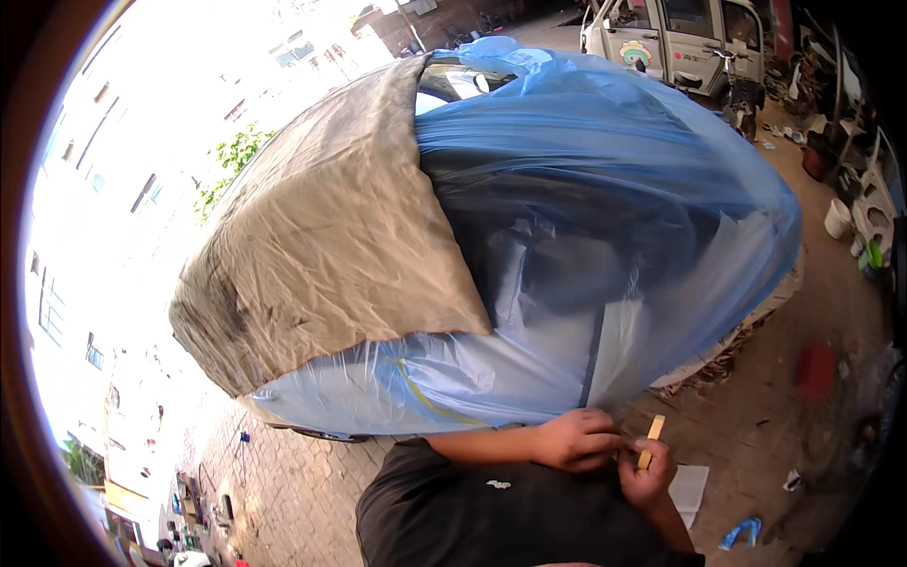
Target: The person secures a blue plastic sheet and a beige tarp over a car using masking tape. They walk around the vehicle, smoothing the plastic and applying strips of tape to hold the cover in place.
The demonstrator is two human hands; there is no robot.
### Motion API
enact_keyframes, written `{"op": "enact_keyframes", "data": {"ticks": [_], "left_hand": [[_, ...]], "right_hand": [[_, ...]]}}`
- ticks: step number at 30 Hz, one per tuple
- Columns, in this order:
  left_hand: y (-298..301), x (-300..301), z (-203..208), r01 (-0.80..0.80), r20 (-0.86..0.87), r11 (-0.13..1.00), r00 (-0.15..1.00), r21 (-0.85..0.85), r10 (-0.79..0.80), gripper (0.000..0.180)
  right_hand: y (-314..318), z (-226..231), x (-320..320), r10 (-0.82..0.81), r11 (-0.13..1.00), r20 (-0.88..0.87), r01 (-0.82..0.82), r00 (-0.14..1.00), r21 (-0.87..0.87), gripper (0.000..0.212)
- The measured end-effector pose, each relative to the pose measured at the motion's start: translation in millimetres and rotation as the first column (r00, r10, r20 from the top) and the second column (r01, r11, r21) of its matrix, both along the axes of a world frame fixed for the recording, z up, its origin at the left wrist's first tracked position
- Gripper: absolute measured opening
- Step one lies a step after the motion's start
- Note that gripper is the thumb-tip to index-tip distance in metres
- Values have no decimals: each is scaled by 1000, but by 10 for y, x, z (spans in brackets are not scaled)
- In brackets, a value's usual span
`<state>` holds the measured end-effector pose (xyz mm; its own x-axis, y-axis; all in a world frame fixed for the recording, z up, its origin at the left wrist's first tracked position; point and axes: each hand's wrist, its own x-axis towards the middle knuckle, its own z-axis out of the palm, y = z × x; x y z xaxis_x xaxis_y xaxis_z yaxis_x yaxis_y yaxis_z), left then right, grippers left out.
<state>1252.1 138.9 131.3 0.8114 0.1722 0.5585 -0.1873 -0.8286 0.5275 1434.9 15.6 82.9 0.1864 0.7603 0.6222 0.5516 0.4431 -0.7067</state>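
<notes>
My right hand [646, 475] is closed around a narrow, flat, yellowish strip [655, 430], which stands up past the fingers. Its kind is too small to make out. My left hand [574, 440] reaches across in front of my black shirt. Its fingers are curled, and the tips meet the right hand's fingers; what they pinch, if anything, is hidden. Just beyond both hands is a car draped in thin blue plastic film [605, 189]. A tan cloth cover [331, 227] lies over the film on the car's left part.
A white sheet [691, 491] shows beside my right forearm, and a blue scrap [741, 533] lies on the ground. A red object [814, 370] and a white bucket [837, 218] are at the right. Behind the car stand a white van [685, 42] and a bicycle-like vehicle [742, 94].
</notes>
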Motion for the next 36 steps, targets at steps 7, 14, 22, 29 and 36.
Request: {"op": "enact_keyframes", "data": {"ticks": [7, 14, 22, 29, 36], "left_hand": [[-143, 503, 438, -455, 67, 872, 890, 181, 450, 62], [19, 296, 772, -800, 67, 576, 592, 170, 803, 47], [773, -78, 1285, -881, 217, 473, 465, 16, 858, 39], [1734, -86, 1714, -884, 149, 446, 427, -141, 892, 28], [2643, 261, 2479, -977, 13, 203, 204, 65, 979, 28]], "right_hand": [[547, 545, 819, 359, 926, -68, -346, 931, 154, 42], [954, 569, 899, 535, 826, -130, -485, 835, 288, 45], [1548, 757, 888, 501, 790, -15, -450, 865, 418, 45], [2097, 872, 1149, 469, 759, 137, -477, 873, 442, 47], [2943, 886, 1664, 443, 718, 178, -466, 879, 517, 46]]}}
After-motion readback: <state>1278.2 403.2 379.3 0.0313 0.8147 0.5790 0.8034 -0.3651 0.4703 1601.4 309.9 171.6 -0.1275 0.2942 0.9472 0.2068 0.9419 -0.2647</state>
